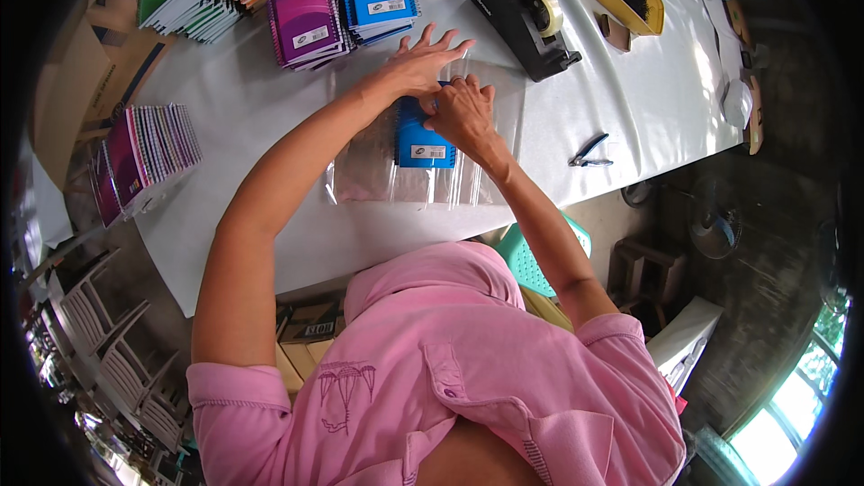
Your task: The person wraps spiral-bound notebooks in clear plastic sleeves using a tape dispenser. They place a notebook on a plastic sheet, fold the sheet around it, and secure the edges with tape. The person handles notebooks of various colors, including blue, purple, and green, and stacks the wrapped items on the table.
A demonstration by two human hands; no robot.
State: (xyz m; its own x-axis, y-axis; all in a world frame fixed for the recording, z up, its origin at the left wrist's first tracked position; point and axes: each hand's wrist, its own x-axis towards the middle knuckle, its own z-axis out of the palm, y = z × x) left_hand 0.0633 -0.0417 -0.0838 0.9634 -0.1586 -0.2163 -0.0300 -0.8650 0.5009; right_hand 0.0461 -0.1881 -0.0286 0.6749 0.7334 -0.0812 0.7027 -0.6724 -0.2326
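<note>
White counter carries everything. Right hand has its fingers closed in a pinch on the top edge of a blue notebook, which lies inside a clear bag. Left hand lies flat with fingers spread wide on the bag, just beyond the notebook, gripping nothing. Farther out stand a black tape dispenser, pliers and stacks of notebooks.

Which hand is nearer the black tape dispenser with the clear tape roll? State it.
The left hand. It lies flat on the clear plastic bag, just left of the black tape dispenser. The right hand pinches the blue spiral notebook, lower and farther away.
</note>
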